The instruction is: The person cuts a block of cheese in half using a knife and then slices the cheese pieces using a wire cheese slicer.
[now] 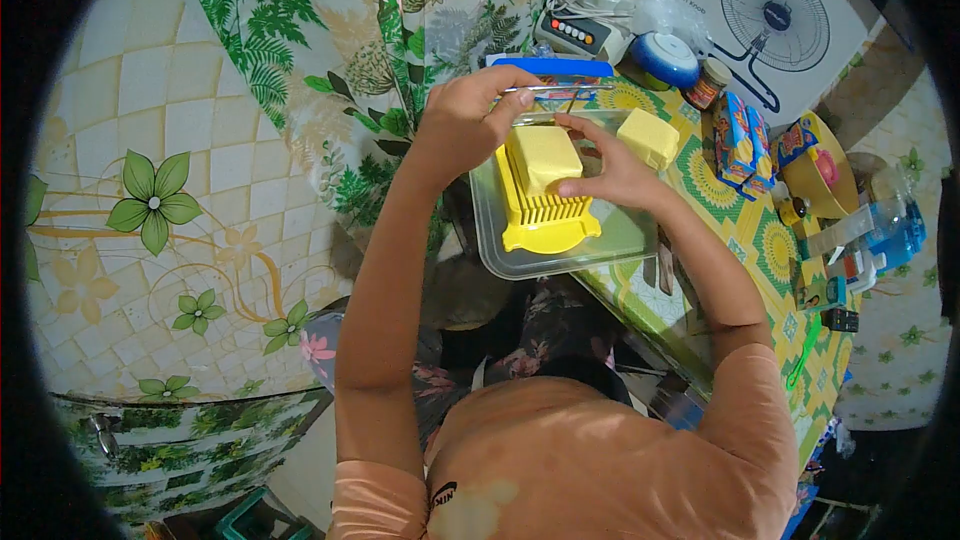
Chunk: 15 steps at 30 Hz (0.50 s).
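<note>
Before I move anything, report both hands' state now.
Left hand: closed, holding the thin metal bar.
Right hand: spread around one side of the block on the yellow slicer; firm grip cannot be told.

Peach short-sleeved shirt (610,450), dark NIKE logo (442,494) at six o'clock, paler patch (478,508) beside it, dark pink-flowered legwear (535,338) at five o'clock

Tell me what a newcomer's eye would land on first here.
First, the pale yellow block on the bright yellow slicer in the clear tray, with the right hand around the block and the left hand holding a thin metal bar beyond it. Then the large printed fan at the picture's upper right.
</note>
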Motion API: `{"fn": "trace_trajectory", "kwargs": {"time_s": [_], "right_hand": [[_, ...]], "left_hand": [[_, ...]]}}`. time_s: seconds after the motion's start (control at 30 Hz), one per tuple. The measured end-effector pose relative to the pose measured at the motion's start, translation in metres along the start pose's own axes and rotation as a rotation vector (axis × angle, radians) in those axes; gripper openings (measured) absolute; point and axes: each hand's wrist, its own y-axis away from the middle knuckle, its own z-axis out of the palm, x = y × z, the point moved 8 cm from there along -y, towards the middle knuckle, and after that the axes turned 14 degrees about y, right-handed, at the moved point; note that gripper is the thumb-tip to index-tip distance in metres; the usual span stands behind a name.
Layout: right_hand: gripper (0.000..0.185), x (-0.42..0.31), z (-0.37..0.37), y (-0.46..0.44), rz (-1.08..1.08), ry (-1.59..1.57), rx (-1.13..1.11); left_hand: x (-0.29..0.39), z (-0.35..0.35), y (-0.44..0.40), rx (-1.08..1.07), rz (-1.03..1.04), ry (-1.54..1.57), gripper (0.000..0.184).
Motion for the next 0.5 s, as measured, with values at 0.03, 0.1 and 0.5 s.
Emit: {"fn": "trace_trajectory", "kwargs": {"time_s": [0.03,0.1,0.5], "right_hand": [[0.101,0.001,-0.002,0.001,0.014,-0.009,0.002],[0.095,-0.004,-0.009,0.004,0.027,0.023,0.02],[0.046,-0.072,-0.005,0.056,-0.405,0.624,0.21]], "left_hand": [[-0.001,0.0,0.0,-0.006,-0.009,0.003,0.021],[-0.001,0.0,-0.001,-0.019,-0.026,0.009,0.021],[0.0,0.006,0.016,-0.048,-0.018,0.054,0.023]]}}
